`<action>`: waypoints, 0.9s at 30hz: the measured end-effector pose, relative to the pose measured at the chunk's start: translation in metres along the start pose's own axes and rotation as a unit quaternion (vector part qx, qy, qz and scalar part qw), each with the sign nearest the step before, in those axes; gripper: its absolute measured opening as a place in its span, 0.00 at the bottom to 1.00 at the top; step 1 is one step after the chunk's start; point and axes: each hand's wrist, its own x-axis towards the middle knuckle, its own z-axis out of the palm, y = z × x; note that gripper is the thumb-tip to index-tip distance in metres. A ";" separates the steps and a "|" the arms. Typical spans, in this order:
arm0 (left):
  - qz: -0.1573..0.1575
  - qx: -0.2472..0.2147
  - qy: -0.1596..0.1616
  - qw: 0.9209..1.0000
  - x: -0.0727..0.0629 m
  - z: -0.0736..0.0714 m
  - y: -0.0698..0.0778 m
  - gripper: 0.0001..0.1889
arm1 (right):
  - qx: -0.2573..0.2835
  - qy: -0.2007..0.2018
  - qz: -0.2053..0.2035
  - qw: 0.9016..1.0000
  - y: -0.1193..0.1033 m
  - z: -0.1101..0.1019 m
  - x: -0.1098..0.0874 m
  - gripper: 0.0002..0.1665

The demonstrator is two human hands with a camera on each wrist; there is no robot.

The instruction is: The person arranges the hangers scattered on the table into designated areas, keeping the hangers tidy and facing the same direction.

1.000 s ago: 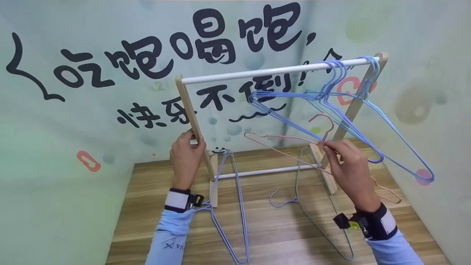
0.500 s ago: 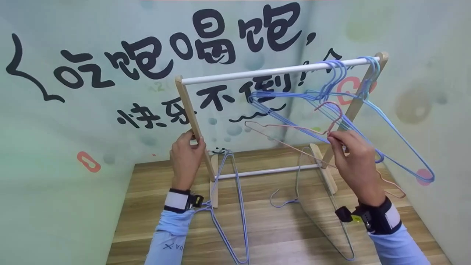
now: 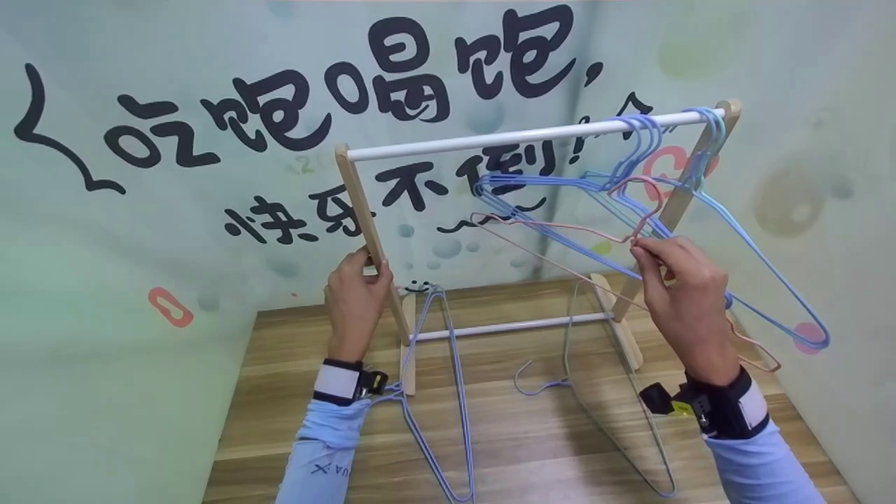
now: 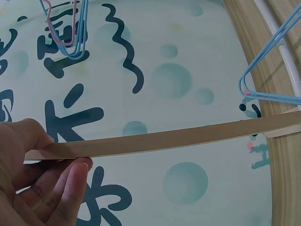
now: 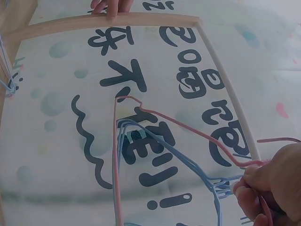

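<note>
My right hand [image 3: 682, 301] pinches a pink wire hanger [image 3: 560, 225] just under its hook, holding it up in front of the rack. In the right wrist view the pink hanger [image 5: 183, 121] overlaps the blue hangers behind it. My left hand [image 3: 355, 301] grips the left wooden upright [image 3: 360, 210] of the rack, thumb on one side and fingers on the other; the left wrist view shows the wooden upright [image 4: 164, 140] between them. Several blue hangers [image 3: 546, 180] hang from the right part of the white top rail [image 3: 476, 138], with a light-blue hanger [image 3: 759, 255] near the right upright.
Below, blue hangers [image 3: 458, 392] lean near the left foot of the rack. A greenish hanger [image 3: 616, 444] with a blue hook lies to the right on the wood-grain table [image 3: 518, 441]. A white lower rail [image 3: 511, 327] joins the uprights. A printed wall stands behind.
My right hand has lifted the pink hanger up and slightly right, so its hook now overlaps the hanging blue hangers. The left hand stays on the upright.
</note>
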 end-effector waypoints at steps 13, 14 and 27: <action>-0.003 0.001 -0.003 1.000 0.000 -0.001 0.002 0.11 | -0.010 0.012 -0.005 1.000 -0.004 -0.002 0.017 0.06; -0.003 -0.001 -0.003 1.000 0.000 -0.001 0.002 0.11 | -0.010 0.013 -0.005 1.000 -0.003 -0.002 0.018 0.06; -0.003 -0.007 -0.002 1.000 -0.001 -0.001 0.001 0.12 | -0.001 0.018 0.013 1.000 -0.001 0.002 0.035 0.06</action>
